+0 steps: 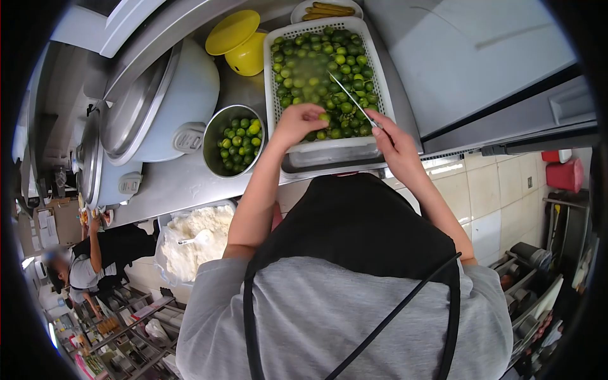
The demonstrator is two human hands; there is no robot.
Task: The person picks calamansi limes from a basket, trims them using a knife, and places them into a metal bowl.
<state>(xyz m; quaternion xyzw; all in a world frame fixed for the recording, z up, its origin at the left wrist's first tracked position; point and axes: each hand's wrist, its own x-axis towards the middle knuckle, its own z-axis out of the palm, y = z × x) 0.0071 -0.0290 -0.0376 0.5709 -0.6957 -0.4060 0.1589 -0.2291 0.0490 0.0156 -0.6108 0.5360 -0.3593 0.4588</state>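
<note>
A white perforated basket point(272, 120) full of small green limes point(342, 60) stands on the steel counter in front of me. My left hand point(299, 124) is over the basket's near left part, its fingers closed on a lime point(324, 118). In my right hand point(394, 139), at the basket's near right edge, is a thin knife point(347, 94), its blade pointing up and left over the limes. Left of the basket, a round steel pot point(209, 151) holds more green limes, a few of them yellowish.
Two large rice cookers point(183, 95) stand left on the counter. A yellow container point(247, 56) and a plate point(296, 11) are behind. Below the counter's left side is a tub point(166, 256) of white grains with a scoop. Another person point(107, 253) stands far left.
</note>
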